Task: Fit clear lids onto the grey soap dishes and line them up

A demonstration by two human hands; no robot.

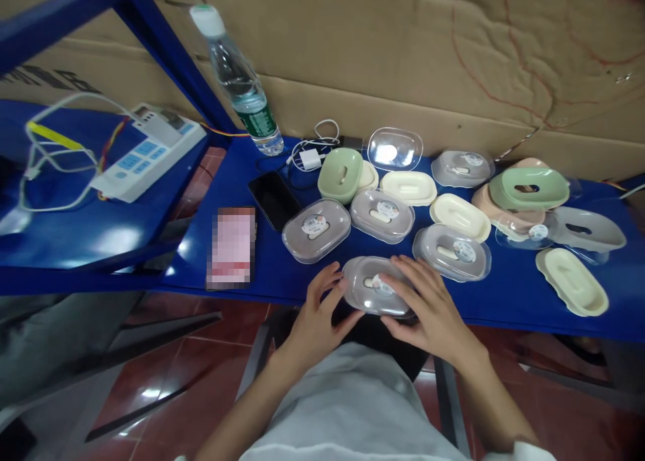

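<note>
Both hands, left hand (316, 311) and right hand (432, 308), fingers spread, clasp lidded soap box (375, 285), lower centre: light, stiff, slick plastic; grip the ends.

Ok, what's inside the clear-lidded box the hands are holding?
Through the clear lid of the box, a grey tray with a pale oblong centre and a round sticker shows. The left hand and right hand cover both ends, hiding the rest.

1. Grey soap box (375, 286) with clear lid, between the fingers (330, 279);
2. Blue desk (504, 293) beneath them;
3. Sage-green box (340, 172) beyond the fingers;
4. Cream tray (572, 279) right of them.
</note>
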